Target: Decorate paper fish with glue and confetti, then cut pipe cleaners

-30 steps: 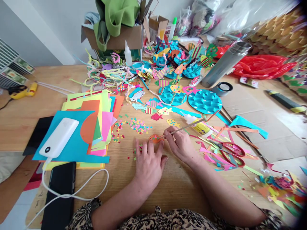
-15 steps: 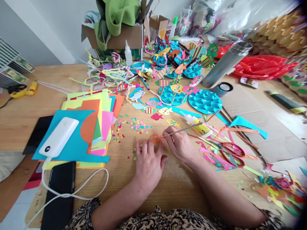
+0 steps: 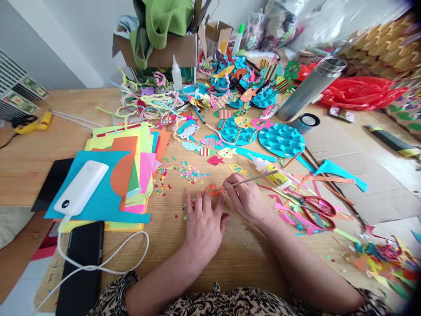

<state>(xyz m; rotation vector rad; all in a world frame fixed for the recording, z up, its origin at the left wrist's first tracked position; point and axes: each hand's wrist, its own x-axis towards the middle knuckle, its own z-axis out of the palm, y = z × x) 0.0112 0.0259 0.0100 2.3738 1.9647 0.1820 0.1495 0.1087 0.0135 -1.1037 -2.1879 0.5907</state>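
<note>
An orange paper fish [image 3: 214,190] with small coloured pieces on it lies on the wooden table. My left hand [image 3: 205,224] rests flat with its fingers spread, the fingertips at the near edge of the fish. Between the fingers of my right hand [image 3: 245,197] is a thin wooden stick [image 3: 251,179], its tip touching the fish near the tail. Small paper triangles [image 3: 190,172] are heaped just beyond my left hand. Several decorated paper fish, among them a red fish [image 3: 215,160] and a yellow spotted fish [image 3: 237,169], lie farther off.
A yellow-labelled glue bottle [image 3: 276,174] and red-handled scissors [image 3: 319,211] lie right of my hands among paper strips. On the left, coloured paper [image 3: 98,175] carries a white power bank [image 3: 82,188], cabled near a black phone [image 3: 80,267]. A steel flask [image 3: 311,90] leans at the back right.
</note>
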